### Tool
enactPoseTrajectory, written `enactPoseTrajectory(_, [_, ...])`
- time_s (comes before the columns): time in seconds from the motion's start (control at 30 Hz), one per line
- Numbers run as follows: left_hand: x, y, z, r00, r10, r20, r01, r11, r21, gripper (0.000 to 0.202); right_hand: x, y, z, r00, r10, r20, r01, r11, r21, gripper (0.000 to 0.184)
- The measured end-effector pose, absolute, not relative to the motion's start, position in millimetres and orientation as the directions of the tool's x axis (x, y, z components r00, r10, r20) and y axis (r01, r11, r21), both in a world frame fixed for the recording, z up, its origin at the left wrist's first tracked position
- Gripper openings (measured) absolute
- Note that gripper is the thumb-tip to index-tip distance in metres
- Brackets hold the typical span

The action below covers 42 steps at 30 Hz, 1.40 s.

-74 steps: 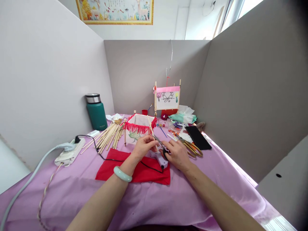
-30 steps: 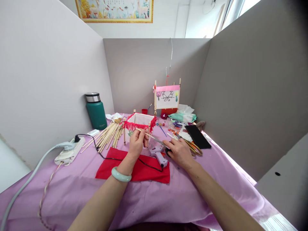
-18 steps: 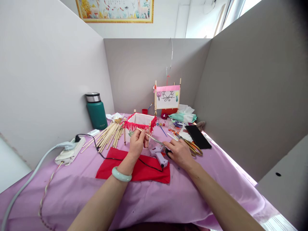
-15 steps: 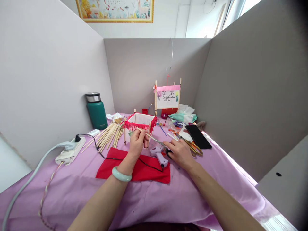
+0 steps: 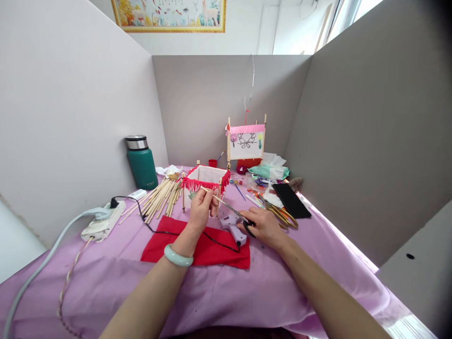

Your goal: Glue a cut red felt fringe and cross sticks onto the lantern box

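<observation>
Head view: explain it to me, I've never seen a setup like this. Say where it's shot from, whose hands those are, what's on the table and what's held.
There is no machine here. The one picture comes from a camera worn on a person's head, looking forward and down, so both bare arms are that person's own. The left hand pinches a thin wooden stick. The right hand holds small scissors, blades pointing toward the stick. Below them a white glue gun lies on a red cloth on the purple-covered table. Further back are a red-fringed box, a heap of sticks, a green flask, a power strip, gold scissors and a black phone.
</observation>
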State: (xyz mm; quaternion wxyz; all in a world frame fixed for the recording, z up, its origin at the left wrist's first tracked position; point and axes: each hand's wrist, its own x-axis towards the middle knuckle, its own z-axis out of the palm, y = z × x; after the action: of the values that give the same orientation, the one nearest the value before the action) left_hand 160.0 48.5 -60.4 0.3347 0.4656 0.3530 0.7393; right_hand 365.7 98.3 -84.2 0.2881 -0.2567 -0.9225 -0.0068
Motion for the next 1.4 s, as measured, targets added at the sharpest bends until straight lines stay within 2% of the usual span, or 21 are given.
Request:
enactPoseTrajectory(0.17, [160.8,48.1,-62.7,-0.299,0.826,0.478,-0.145,-0.535,0.832,0.030,368.8,104.4,-84.5,-0.641,0.505,0.578,0.391,0.863,-0.321,0.030])
enactPoseTrajectory(0.23, [161.4,47.5,-62.2,-0.307,0.823,0.478,-0.146,-0.537,0.831,0.029,369.8,106.3,-85.0,-0.593,0.517,0.617,0.393,0.855,-0.338,0.033])
enactPoseTrajectory(0.33, [162.1,47.0,-60.9,-0.338,0.815,0.471,-0.153,-0.542,0.827,0.030,369.6,105.7,-84.5,-0.572,0.508,0.644,0.429,0.854,-0.293,0.040])
enactPoseTrajectory(0.5, [162.5,48.1,-61.6,-0.341,0.797,0.499,-0.100,-0.558,0.824,0.030,366.2,99.6,-81.7,-0.664,0.462,0.588,0.506,0.856,-0.102,0.048])
enactPoseTrajectory(0.57, [162.9,48.1,-62.3,-0.335,0.797,0.502,-0.075,-0.554,0.829,0.029,365.1,97.8,-81.2,-0.677,0.457,0.578,0.522,0.851,-0.061,0.048])
enactPoseTrajectory(1.1, [165.0,45.3,-59.4,-0.286,0.832,0.475,-0.093,-0.517,0.851,0.033,361.6,94.2,-79.7,-0.677,0.413,0.609,0.541,0.840,0.032,0.033])
enactPoseTrajectory(1.4, [163.8,46.8,-60.7,-0.319,0.812,0.489,-0.108,-0.544,0.832,0.032,362.1,95.8,-80.5,-0.676,0.418,0.607,0.556,0.830,0.046,0.039])
